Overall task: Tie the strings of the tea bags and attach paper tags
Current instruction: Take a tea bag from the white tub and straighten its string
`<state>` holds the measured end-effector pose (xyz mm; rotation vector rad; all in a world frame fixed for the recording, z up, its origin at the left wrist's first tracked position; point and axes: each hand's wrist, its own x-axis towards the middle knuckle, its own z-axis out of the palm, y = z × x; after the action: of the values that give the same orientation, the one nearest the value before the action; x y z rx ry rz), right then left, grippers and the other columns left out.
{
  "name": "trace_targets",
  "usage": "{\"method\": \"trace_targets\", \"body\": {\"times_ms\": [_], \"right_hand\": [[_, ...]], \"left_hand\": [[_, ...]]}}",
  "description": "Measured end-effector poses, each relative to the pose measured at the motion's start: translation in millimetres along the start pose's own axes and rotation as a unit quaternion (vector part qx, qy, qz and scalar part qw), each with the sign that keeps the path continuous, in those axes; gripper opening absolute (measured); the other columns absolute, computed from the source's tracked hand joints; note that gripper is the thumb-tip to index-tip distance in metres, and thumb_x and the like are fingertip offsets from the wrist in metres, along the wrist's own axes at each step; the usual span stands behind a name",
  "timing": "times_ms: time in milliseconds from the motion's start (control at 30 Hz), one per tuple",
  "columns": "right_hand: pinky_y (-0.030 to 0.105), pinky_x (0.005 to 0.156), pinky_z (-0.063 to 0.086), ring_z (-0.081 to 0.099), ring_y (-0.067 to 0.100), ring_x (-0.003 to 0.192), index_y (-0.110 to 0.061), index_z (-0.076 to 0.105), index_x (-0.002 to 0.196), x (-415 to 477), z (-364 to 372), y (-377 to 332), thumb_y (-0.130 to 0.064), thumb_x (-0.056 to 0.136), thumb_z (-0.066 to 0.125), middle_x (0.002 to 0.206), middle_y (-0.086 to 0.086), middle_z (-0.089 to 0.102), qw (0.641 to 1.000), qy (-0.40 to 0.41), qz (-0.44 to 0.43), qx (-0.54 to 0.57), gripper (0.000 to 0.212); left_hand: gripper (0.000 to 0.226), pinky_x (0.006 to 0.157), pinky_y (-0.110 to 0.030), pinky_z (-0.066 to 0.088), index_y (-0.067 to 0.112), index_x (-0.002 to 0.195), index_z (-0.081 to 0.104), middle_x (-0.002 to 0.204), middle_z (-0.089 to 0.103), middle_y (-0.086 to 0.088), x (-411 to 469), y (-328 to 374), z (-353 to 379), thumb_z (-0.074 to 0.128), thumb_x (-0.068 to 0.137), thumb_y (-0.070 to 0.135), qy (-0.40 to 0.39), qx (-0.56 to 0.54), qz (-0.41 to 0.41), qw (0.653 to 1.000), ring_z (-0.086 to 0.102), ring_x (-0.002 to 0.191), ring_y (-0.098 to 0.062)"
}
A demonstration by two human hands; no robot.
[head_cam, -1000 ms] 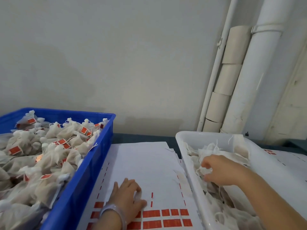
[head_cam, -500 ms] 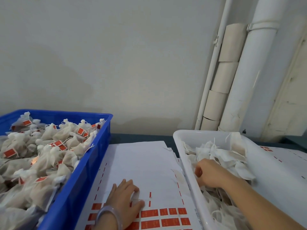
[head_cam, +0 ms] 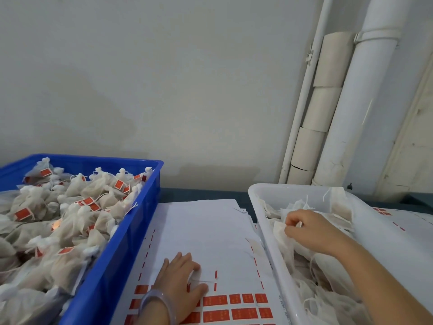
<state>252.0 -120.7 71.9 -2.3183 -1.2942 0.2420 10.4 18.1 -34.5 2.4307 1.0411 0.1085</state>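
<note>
The right hand (head_cam: 309,231) reaches into the white tray (head_cam: 269,240) on the right, which holds a loose heap of untied tea bags (head_cam: 328,299) with their strings trailing. Its fingers are curled and its thumb and forefinger pinch one flat tea bag (head_cam: 280,232) near the tray's left wall. Blur makes it hard to say whether they grip the cloth edge or the string.

The left hand (head_cam: 180,283) lies palm down on the sheet of paper tags (head_cam: 206,231) between the two bins. Its fingers are loosely bent, the tips and thumb press on the white paper just above the rows of red tags (head_cam: 239,307), and it holds nothing. A clear bracelet (head_cam: 155,301) circles its wrist.

On the left, the blue crate (head_cam: 121,261) is piled with tied tea bags (head_cam: 77,219) carrying red tags. A second sheet (head_cam: 403,221) lies to the right of the tray. White pipes (head_cam: 365,102) run up the wall behind.
</note>
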Motion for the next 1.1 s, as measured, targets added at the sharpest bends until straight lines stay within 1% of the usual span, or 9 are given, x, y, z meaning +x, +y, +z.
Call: {"method": "trace_targets", "body": {"times_ms": [133,233,300,400,533,700,800,933,1100], "right_hand": [[0.023,0.047,0.042,0.059,0.013,0.056,-0.018,0.055,0.066,-1,7,-3,-0.014,0.087,0.048,0.062,-0.004,0.057,0.985,-0.062,0.048,0.156,0.022],[0.026,0.05,0.049,0.064,0.012,0.058,-0.016,0.061,0.075,-3,11,-8,-0.034,0.089,0.054,0.071,0.0,0.064,0.977,-0.065,0.056,0.195,0.024],[0.027,0.056,0.052,0.065,0.014,0.057,-0.013,0.062,0.074,-4,12,-8,-0.047,0.08,0.064,0.066,-0.002,0.067,0.986,-0.054,0.049,0.149,0.034],[0.029,0.059,0.055,0.064,0.015,0.056,-0.011,0.064,0.071,-5,8,-7,-0.028,0.08,0.071,0.062,-0.001,0.067,0.987,-0.053,0.047,0.147,0.021],[0.022,0.052,0.051,0.061,0.015,0.06,-0.006,0.068,0.075,-11,-7,-7,-0.008,0.084,0.061,0.068,0.008,0.063,0.986,-0.058,0.059,0.147,0.011],[0.026,0.053,0.039,0.046,0.013,0.056,-0.001,0.061,0.074,-21,-26,-17,-0.007,0.089,0.047,0.061,0.002,0.051,0.996,0.05,0.021,0.072,0.021],[0.022,0.051,0.032,0.043,0.004,0.051,-0.009,0.059,0.076,-32,-44,-37,-0.013,0.093,0.043,0.06,-0.004,0.052,0.99,0.131,-0.043,0.041,0.024],[0.007,0.058,0.036,0.053,-0.009,0.065,-0.029,0.058,0.077,-58,-50,-91,-0.029,0.088,0.038,0.069,-0.023,0.059,0.968,0.155,-0.189,0.06,0.023],[0.003,0.076,0.036,0.051,-0.006,0.087,-0.033,0.059,0.097,-65,15,-133,-0.034,0.096,0.041,0.092,-0.019,0.058,0.968,0.059,-0.239,0.047,0.017]], "left_hand": [[0.05,0.116,-0.038,0.001,0.037,0.136,0.033,0.156,0.012,0.012,-1,0,0,0.048,0.09,0.051,0.002,0.0,-0.001,1.0,0.002,0.144,-0.014],[0.05,0.116,-0.037,0.002,0.038,0.137,0.032,0.156,0.011,0.012,-2,-1,0,0.047,0.09,0.051,0.001,0.001,-0.002,1.0,0.002,0.145,-0.014],[0.05,0.116,-0.037,0.002,0.038,0.136,0.033,0.156,0.011,0.012,-1,-2,1,0.047,0.09,0.051,0.003,0.002,-0.001,1.0,0.002,0.144,-0.014],[0.049,0.116,-0.037,0.002,0.039,0.135,0.034,0.156,0.012,0.012,0,-4,3,0.048,0.09,0.052,0.004,-0.004,0.001,1.0,0.002,0.144,-0.013],[0.048,0.116,-0.037,0.002,0.04,0.134,0.034,0.155,0.013,0.013,1,-4,4,0.048,0.09,0.052,0.008,-0.008,-0.003,1.0,0.003,0.144,-0.013],[0.046,0.116,-0.037,0.005,0.04,0.132,0.036,0.154,0.017,0.015,-5,-3,1,0.047,0.089,0.053,0.055,-0.024,-0.001,0.998,0.002,0.144,-0.013],[0.038,0.115,-0.032,0.013,0.043,0.125,0.041,0.151,0.022,0.019,-13,0,-7,0.049,0.089,0.05,0.111,-0.078,0.013,0.991,0.009,0.142,-0.007],[0.033,0.102,-0.018,0.033,0.049,0.109,0.047,0.135,0.039,0.029,-29,9,-27,0.044,0.078,0.06,0.182,-0.216,0.056,0.958,0.035,0.127,0.002],[0.081,0.077,-0.011,0.049,0.03,0.119,0.053,0.115,0.062,0.024,-54,25,-46,0.061,0.054,0.079,0.177,-0.495,0.182,0.831,0.06,0.106,-0.002]]}}
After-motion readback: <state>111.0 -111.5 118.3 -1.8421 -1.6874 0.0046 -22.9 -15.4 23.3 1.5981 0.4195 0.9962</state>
